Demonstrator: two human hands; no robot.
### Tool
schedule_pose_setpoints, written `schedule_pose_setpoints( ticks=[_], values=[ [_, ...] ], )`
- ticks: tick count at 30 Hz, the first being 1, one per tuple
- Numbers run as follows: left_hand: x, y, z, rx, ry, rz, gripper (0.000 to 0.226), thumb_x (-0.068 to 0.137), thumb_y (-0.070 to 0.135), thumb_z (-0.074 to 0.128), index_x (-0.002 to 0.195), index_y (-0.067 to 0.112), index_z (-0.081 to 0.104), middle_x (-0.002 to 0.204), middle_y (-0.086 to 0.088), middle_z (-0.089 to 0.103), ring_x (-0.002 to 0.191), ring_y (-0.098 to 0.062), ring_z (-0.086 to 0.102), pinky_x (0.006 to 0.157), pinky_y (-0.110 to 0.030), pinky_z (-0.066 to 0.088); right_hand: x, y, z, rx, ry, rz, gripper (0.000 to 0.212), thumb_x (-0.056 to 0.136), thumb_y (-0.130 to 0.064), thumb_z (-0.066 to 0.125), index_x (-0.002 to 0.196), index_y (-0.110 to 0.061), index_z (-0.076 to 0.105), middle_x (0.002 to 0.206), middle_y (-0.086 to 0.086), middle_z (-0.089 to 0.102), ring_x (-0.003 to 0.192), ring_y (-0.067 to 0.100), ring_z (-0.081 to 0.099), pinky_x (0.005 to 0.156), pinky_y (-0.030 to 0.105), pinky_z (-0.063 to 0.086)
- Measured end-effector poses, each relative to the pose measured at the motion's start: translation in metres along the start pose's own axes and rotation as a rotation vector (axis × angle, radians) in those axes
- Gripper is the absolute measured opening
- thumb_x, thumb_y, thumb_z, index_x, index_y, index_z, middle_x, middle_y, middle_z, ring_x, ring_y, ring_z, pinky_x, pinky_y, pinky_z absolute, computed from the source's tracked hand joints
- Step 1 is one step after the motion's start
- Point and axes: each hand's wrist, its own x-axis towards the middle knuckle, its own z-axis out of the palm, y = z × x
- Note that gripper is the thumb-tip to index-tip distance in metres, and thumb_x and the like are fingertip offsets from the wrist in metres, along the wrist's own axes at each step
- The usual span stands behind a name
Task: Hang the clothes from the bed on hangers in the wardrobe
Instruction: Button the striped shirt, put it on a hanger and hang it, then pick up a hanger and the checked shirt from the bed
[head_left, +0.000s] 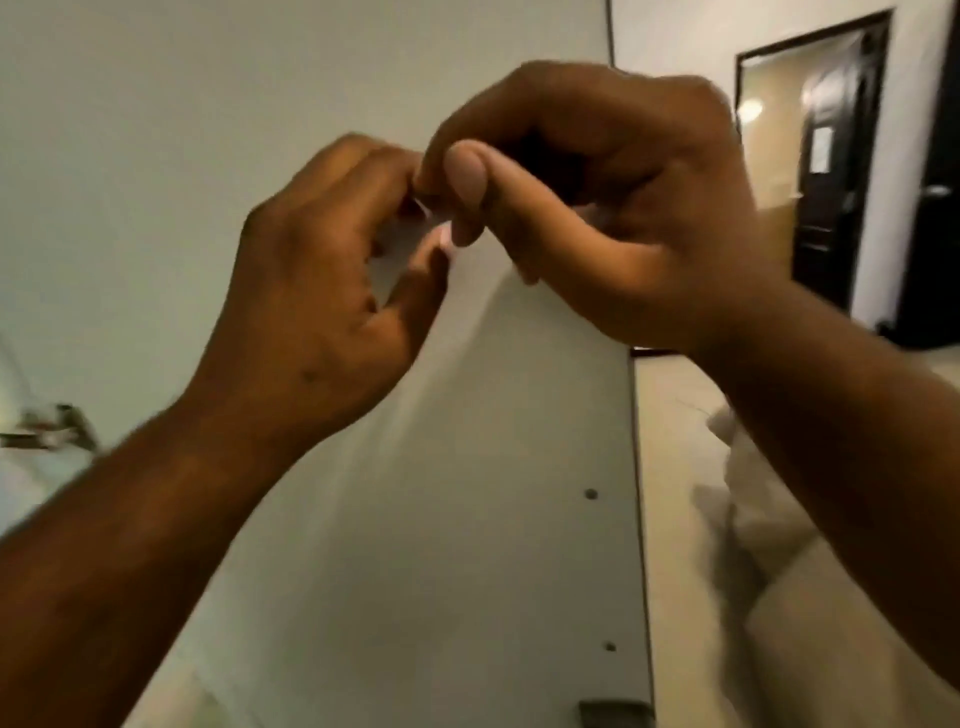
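The left hand (322, 291) and right hand (623, 208) are raised with curled fingers (467, 171) meeting tip to tip; whether they pinch anything cannot be told. The white wardrobe panel (441, 519) stands behind and below them. Pale crumpled cloth (737, 519) lies low to their right.

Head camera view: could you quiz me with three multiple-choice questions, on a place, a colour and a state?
1. Where is the dark door? A lower left; B upper right; C centre.
2. What colour is the big panel? A white; B red; C black.
3. How are the left hand and right hand? A flat open; B out of view; C fingers curled, tips meeting.
Answers: B, it stands past the panel's edge; A, pale all over; C, both hands curl together.
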Motion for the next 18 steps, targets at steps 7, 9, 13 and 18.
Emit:
schedule_pose_setpoints(
  ticks=[7,9,13,18],
  values=[
    [-0.022,0.113,0.101,-0.589,0.039,0.235,0.023,0.101,0.013,0.053,0.116,0.004,0.068,0.113,-0.007,0.066,0.103,-0.019,0.061,0.09,-0.027,0.048,-0.129,-0.056,-0.08,-0.026,0.292,0.465,0.024,0.101,-0.004,0.039,0.118,-0.012,0.054,0.088,-0.002,0.066,0.057,0.018,0.063,0.046,0.028,0.042],
    [-0.028,0.153,0.128,-0.76,-0.032,0.242,0.026,0.1,0.014,0.055,0.121,0.006,0.066,0.118,-0.007,0.065,0.109,-0.018,0.059,0.093,-0.027,0.047,-0.166,-0.078,-0.105,-0.098,0.376,0.7,0.021,0.103,-0.007,0.043,0.106,-0.012,0.063,0.076,0.002,0.066,0.052,0.021,0.058,0.044,0.029,0.039],
    [-0.047,0.239,0.189,-0.972,-0.209,0.302,0.032,0.1,0.024,0.054,0.13,0.013,0.061,0.127,-0.005,0.061,0.118,-0.018,0.053,0.1,-0.033,0.044,-0.247,-0.141,-0.158,-0.333,0.367,1.161,0.018,0.102,-0.018,0.053,0.1,-0.015,0.071,0.074,0.009,0.066,0.049,0.036,0.051,0.043,0.038,0.038],
    [-0.091,0.341,0.286,-1.029,-0.499,0.312,0.035,0.098,0.034,0.048,0.13,0.023,0.056,0.125,0.002,0.059,0.115,-0.019,0.055,0.094,-0.042,0.05,-0.375,-0.246,-0.22,-0.591,0.172,1.787,0.015,0.098,-0.023,0.065,0.111,-0.024,0.07,0.085,0.003,0.074,0.059,0.015,0.063,0.054,0.025,0.047]
  ],
)
